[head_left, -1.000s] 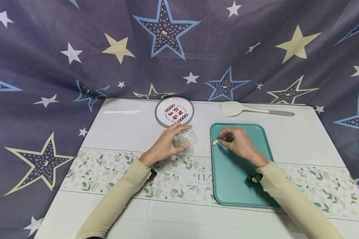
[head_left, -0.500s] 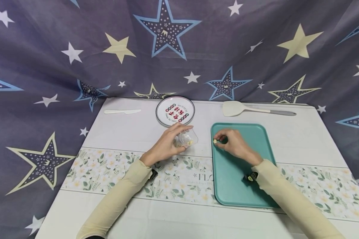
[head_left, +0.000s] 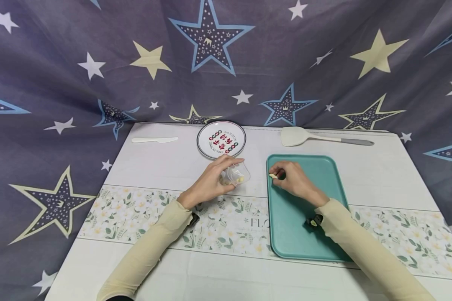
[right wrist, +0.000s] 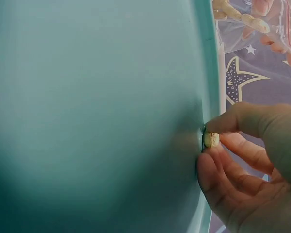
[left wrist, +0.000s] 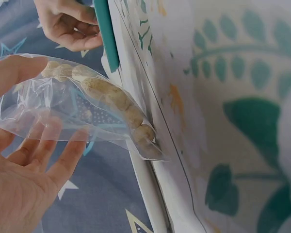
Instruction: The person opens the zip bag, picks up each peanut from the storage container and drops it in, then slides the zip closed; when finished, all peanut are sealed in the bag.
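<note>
My left hand (head_left: pixel 207 182) holds a clear plastic bag (head_left: pixel 242 170) between thumb and fingers, left of the green tray (head_left: pixel 305 234). Inside the bag, several tan peanuts in their shells (left wrist: pixel 99 91) lie in a row along its lower side in the left wrist view. Over the upper left part of the tray, my right hand (head_left: pixel 295 182) pinches one peanut (right wrist: pixel 212 140) between thumb and fingertips. That peanut is close to the tray's left rim, mostly covered by the fingers in the head view.
Behind the bag stands a white plate (head_left: pixel 203 146) with red characters. A white knife (head_left: pixel 154 140) lies at the back left. At the back right is a white spatula (head_left: pixel 295 136) with a grey handle. A star-patterned curtain (head_left: pixel 116 83) hangs behind the table.
My right hand has shifted slightly left over the tray, and its fingers now cover more of the peanut. The left hand keeps the bag in about the same place.
</note>
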A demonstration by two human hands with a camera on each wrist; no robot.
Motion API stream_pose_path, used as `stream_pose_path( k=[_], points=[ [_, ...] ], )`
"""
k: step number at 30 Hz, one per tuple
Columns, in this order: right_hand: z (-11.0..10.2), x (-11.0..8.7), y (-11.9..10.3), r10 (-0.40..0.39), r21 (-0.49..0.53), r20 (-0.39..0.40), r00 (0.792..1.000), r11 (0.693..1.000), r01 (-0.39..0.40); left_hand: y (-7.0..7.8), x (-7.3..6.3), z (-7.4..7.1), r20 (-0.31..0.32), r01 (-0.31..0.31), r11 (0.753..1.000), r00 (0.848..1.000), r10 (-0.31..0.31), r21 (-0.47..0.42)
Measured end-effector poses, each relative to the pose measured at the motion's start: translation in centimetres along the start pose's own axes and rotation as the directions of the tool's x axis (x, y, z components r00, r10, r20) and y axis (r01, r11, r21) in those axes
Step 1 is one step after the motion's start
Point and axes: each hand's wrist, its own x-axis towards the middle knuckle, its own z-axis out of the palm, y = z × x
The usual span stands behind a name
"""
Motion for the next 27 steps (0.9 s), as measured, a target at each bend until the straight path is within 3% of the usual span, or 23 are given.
stream_pose_path(
  k=[14, 27],
  points=[
    [-0.1, 0.1, -0.2, 0.022, -0.001, -0.036, 0.999, 1.000, -0.022, 0.0, 0.0, -0.1, 0.003, 0.003, 1.000, 1.000, -0.003, -0.006],
    [-0.9, -0.6, -2.7, -0.054, 0.015, -0.130, 0.990, 0.998, 0.056, 0.0, 0.0, 0.0, -0.006, -0.003, 1.000, 1.000, 0.003, 0.008]
  ],
)
